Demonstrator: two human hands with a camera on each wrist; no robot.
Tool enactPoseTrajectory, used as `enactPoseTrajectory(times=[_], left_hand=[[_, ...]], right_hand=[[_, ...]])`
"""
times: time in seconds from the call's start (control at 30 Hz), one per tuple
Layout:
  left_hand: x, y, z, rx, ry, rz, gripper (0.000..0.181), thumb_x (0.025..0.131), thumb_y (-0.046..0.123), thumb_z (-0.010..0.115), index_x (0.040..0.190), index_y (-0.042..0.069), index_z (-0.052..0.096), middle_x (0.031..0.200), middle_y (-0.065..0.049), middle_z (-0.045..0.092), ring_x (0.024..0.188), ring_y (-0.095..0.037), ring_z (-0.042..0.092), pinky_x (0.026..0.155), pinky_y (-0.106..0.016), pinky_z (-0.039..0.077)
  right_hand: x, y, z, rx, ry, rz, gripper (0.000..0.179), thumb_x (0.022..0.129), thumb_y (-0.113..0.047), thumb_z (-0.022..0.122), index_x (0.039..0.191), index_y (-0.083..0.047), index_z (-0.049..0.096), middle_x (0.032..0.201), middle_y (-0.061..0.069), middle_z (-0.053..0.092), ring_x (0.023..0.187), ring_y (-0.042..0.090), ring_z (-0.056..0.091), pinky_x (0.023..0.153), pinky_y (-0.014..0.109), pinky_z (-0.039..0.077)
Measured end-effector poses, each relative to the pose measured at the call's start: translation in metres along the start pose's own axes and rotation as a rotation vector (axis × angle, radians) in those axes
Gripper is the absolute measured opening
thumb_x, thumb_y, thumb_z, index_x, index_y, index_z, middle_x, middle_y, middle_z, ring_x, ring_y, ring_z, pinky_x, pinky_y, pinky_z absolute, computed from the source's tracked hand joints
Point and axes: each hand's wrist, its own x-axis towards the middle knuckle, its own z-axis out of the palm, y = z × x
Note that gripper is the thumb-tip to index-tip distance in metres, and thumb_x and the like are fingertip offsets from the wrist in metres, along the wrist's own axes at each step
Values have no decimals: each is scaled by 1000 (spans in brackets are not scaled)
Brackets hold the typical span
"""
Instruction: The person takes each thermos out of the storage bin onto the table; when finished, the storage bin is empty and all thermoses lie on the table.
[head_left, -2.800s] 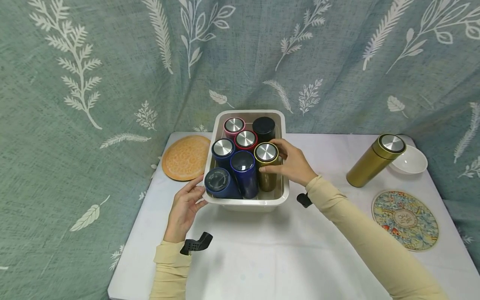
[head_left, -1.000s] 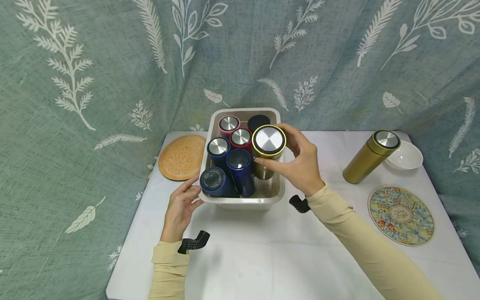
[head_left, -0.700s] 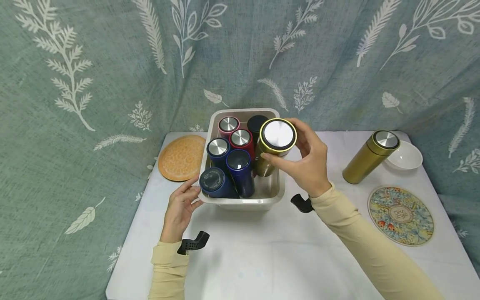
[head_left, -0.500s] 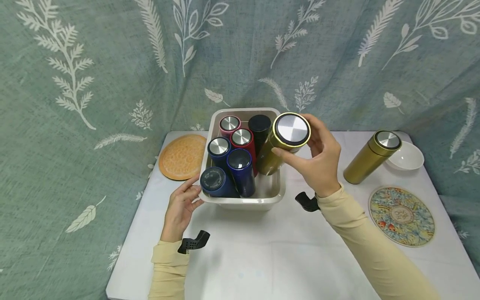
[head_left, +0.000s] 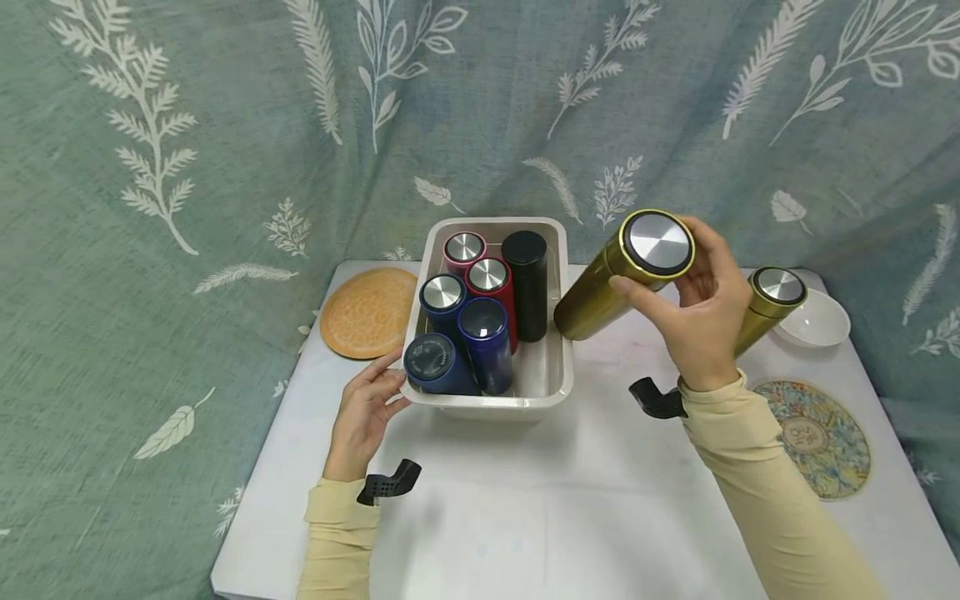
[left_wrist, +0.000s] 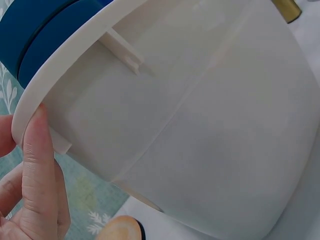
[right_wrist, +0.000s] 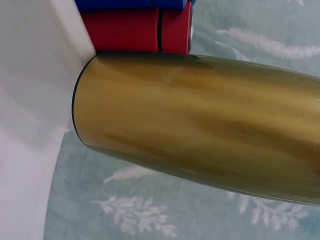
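My right hand (head_left: 701, 312) holds a gold thermos flask (head_left: 600, 292) near its silver-topped lid, tilted, its base just beyond the right rim of a white plastic bin (head_left: 498, 402). The same gold flask (right_wrist: 200, 125) fills much of the right wrist view. With thumb and fingers my left hand (head_left: 366, 408) pinches the bin's near left corner, and the left wrist view shows its fingers (left_wrist: 37, 170) at the rim. Inside the bin stand several flasks: a black one (head_left: 531, 292), a red one (head_left: 501, 302), a pink one, and blue ones (head_left: 491, 350), one leaning at the front left.
A second gold flask (head_left: 761, 312) stands on the right of the white table (head_left: 525, 517), partly behind my right hand. Beyond it is a white bowl (head_left: 817, 321). A patterned round mat (head_left: 813, 442) lies at right, an orange round mat (head_left: 367, 312) at left.
My right hand has gripped the gold flask among the others, lifted it out of the bin and carried it right over the rim, tilting it. My left hand stays on the bin's corner.
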Motion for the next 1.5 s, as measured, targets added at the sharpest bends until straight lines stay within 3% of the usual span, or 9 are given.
enactPoseTrajectory(times=[0.13, 0.3, 0.63, 1.0, 1.23, 1.5], left_hand=[[0, 0, 1, 6, 6, -3, 45, 99, -1, 51, 144, 5, 47, 85, 8, 63, 81, -7, 65, 70, -21, 59], [0, -1, 1, 3, 0, 4, 47, 99, -1, 51, 146, 2, 44, 85, 9, 63, 80, -6, 65, 70, -21, 59], [0, -2, 1, -8, 5, 10, 38, 99, -1, 52, 136, 9, 53, 84, 9, 63, 78, -6, 65, 69, -20, 59], [2, -1, 1, -15, -5, 3, 39, 99, -3, 50, 134, 12, 54, 84, 7, 65, 79, -6, 68, 69, -20, 60], [2, -2, 1, -13, -10, 8, 36, 98, -2, 51, 128, 16, 59, 84, 7, 66, 79, -6, 68, 69, -20, 60], [2, -2, 1, -20, -14, 11, 38, 98, -3, 51, 133, 13, 56, 85, 7, 65, 80, -6, 68, 69, -20, 60]], right_hand=[[1, 1, -10, -8, 28, 18, 67, 61, 20, 81, 124, 4, 64, 115, 8, 72, 104, 18, 69, 90, 21, 57], [-1, 7, -23, -92, 26, 38, 68, 62, 21, 80, 125, 2, 63, 117, 6, 70, 106, 17, 68, 92, 20, 56], [-9, 35, -53, -211, 56, 254, 66, 67, 14, 83, 127, -6, 63, 123, 2, 69, 119, 14, 64, 101, 17, 51], [-14, 63, -77, -344, 95, 408, 71, 68, 8, 86, 132, -10, 59, 127, -2, 65, 127, 11, 59, 109, 16, 45], [-18, 78, -91, -367, 126, 434, 74, 68, 9, 86, 133, -11, 57, 130, -1, 63, 131, 12, 56, 111, 15, 43], [-22, 90, -100, -344, 162, 447, 74, 68, 9, 85, 134, -11, 58, 128, -3, 63, 130, 12, 56, 109, 15, 43]])
